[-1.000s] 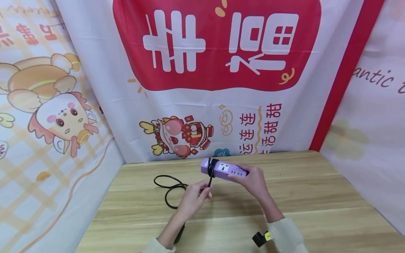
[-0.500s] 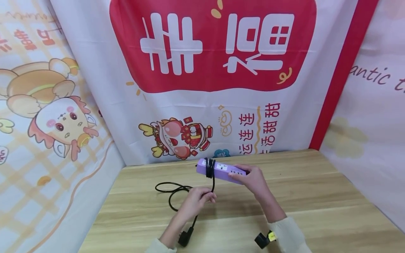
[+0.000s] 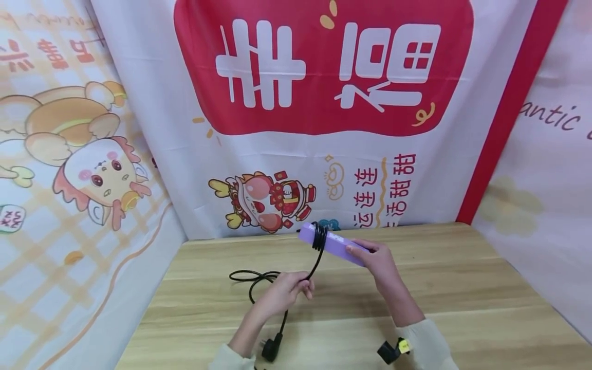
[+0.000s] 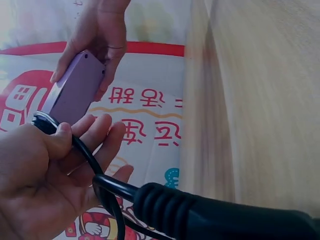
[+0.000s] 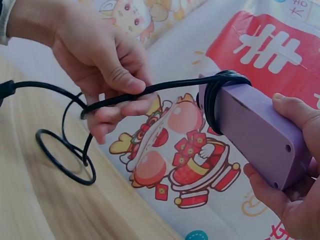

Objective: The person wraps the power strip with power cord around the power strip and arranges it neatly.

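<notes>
A purple power strip [image 3: 339,247] is held up above the table, tilted, its left end higher. My right hand [image 3: 378,262] grips its right end between thumb and fingers. Several turns of black cord [image 5: 214,107] are wrapped round the strip near its other end. From those turns the cord runs to my left hand [image 3: 289,292], which pinches it between thumb and fingers, as the right wrist view shows. Beyond that hand, the cord's plug [image 3: 272,348] hangs low by the left forearm; its dark sleeve [image 4: 165,207] looms large in the left wrist view.
A loose loop of the cord [image 3: 250,277] lies left of my left hand over the wooden table [image 3: 462,288]. Beside my right sleeve is a black plug-like piece with a yellow tag [image 3: 403,346]. Printed cloth [image 3: 416,195] hangs behind and at both sides.
The left hand has drawn the cord down and slightly right, away from the strip. The strip has turned, its socket face less visible now. The plug has come into view by the left forearm.
</notes>
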{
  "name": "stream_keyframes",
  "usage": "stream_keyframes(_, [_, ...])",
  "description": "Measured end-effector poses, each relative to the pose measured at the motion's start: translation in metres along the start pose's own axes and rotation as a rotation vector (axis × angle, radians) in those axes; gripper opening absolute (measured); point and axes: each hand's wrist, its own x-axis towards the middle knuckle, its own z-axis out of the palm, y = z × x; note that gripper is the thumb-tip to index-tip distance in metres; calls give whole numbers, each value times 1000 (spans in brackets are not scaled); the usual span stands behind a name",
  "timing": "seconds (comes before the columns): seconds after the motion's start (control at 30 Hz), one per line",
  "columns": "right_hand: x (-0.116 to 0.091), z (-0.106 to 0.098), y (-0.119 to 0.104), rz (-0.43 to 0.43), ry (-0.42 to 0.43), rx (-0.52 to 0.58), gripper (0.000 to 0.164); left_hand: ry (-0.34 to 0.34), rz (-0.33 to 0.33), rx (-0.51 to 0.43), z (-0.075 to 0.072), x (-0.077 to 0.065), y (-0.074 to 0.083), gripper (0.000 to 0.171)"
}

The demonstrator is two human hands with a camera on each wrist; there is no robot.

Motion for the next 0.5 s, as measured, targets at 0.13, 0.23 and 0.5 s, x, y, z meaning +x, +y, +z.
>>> stream_keyframes(0.13, [2,1,0,3,27,90,58,-67,-43,-38,-1,-1,4,21])
stream_keyframes(0.23, [2,0,-2,17,50,149,58,-130,-70,-54,2,0,6,22])
stream_keyframes(0.5, [-7,-1,-8,-7,-45,71,54,-89,-79,-100,11,1,-7,20])
